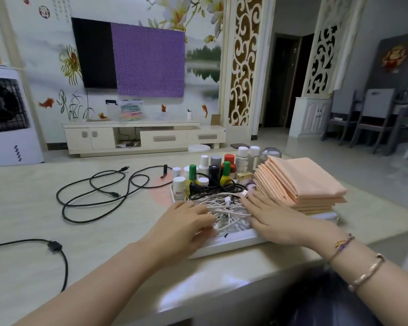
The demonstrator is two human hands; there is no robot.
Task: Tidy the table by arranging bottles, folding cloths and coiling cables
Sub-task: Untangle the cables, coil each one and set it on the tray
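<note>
A white tray [235, 243] sits on the beige table [104, 231]. It holds several small bottles [212, 170] at the back, a pile of white and silver cables [228, 212] in front, and a stack of folded peach cloths [301, 182] on the right. My left hand [186, 222] rests on the left side of the cable pile with fingers curled into the cables. My right hand [275, 215] lies flat on the pile's right side, fingers straight. A long black cable [97, 191] sprawls loose on the table to the left.
Another black cable with an inline block [53, 247] crosses the table's near left. The table's front edge [198, 300] runs close below my arms. Beyond the table stand a TV cabinet [141, 137], a white appliance [10, 118] at left and grey chairs [372, 118] at right.
</note>
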